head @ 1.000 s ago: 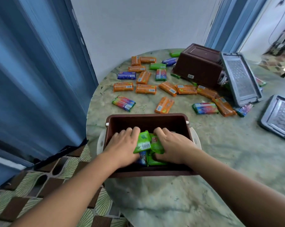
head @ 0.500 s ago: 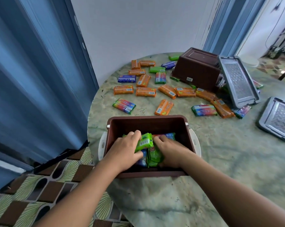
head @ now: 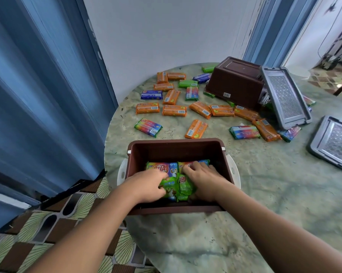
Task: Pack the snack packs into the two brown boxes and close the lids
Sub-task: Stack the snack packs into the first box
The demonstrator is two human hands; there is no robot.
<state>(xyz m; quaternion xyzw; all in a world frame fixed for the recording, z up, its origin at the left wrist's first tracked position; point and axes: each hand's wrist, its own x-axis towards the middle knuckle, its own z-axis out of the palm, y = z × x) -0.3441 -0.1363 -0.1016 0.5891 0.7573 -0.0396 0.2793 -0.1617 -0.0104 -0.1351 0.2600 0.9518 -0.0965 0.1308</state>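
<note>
Sitting at the near edge of the round green marbled counter (head: 264, 194) is the open brown plastic box (head: 176, 149) with white side handles, and both hands are down inside it. The left hand (head: 146, 187) is curling its fingers (head: 162, 189) round a green snack pack (head: 169, 189) standing on edge, while the right hand (head: 202, 179) is lying on the green pack next to it (head: 185, 185), fingers fairly straight and reaching onto the rainbow-coloured packs (head: 164, 168) lying flat further back in the box. Whether the right one is actually gripping anything, can't tell.

Out past the box, a bunch of loose packs are lying scattered on the counter: mostly orange ones (head: 174, 110), a few rainbow ones (head: 148, 127), a blue one (head: 151, 94) and a green one (head: 187, 83). The second brown box (head: 235, 81) is resting upside down at the far side, tilted over some packs, with a grey grid-patterned lid (head: 286, 97) leaning against it. Another grey lid (head: 333, 142) is lying flat at the right edge. Blue folding doors (head: 38, 85) are running down the left side.
</note>
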